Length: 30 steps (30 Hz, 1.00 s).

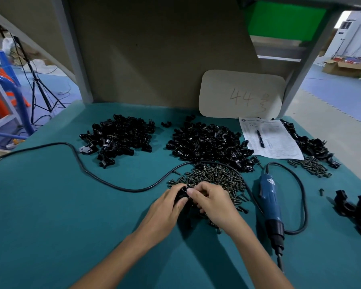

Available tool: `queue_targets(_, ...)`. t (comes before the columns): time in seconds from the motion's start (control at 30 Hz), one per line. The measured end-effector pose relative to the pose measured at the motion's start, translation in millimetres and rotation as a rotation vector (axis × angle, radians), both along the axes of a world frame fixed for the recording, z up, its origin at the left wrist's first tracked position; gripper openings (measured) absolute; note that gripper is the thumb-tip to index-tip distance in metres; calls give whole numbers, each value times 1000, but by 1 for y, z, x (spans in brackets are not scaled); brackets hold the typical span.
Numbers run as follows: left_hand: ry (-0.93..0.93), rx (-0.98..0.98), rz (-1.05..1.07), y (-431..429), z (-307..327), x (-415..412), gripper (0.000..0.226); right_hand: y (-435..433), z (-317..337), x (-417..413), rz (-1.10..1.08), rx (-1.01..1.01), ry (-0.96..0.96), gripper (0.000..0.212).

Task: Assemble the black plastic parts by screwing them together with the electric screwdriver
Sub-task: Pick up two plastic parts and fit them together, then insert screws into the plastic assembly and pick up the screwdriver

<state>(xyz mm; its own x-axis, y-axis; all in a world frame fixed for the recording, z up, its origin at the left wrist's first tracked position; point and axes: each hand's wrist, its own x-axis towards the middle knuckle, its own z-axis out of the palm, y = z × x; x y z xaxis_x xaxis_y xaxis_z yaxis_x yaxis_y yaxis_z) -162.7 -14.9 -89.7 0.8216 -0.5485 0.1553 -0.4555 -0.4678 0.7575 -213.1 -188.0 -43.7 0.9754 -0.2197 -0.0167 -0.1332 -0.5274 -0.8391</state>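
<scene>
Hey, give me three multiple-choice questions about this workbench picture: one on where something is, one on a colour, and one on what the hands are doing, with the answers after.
1. Where is the pen? A. on the printed sheet B. in the right hand C. on the electric screwdriver
2. What colour is the electric screwdriver's body? A. red B. blue C. yellow
3. What are the hands doing? A. both hold a black part B. both lie idle C. the left hand grips the electric screwdriver
Answers: 1 A, the pen lies across the sheet. 2 B, its housing is blue. 3 A, fingers of both curl round the part.
</scene>
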Motion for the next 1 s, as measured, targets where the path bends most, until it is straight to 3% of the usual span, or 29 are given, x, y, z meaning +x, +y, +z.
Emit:
queue_targets(0.3, -3, -9, -8, 0, -2, 0, 42, -9, 1, 2, 116, 80, -25, 10)
queue_targets(0.53, -18, 14, -21, 1, -4, -1, 42, -9, 7, -2, 131, -354, 5, 41)
queue_targets(0.6, -13, 9, -10, 2, -5, 0, 45, -24, 13, -11, 55, -469, 28, 42)
queue_targets(0.7, -8, 27, -5, 1, -6, 1, 46, -74, 21, -36, -290, -623, 57, 41)
queue_targets(0.77, -16, 33, -10, 0, -6, 1, 47, -105, 20, -55, -453, -703, 203, 61)
queue_targets(0.87, -14, 33, -6, -1, -4, 0, 48, -128, 11, -65, -472, -630, 460, 74)
queue_targets(1.0, -12, 33, -6, 2, -3, -3, 48, -150, 3, -63, -513, -306, 423, 46)
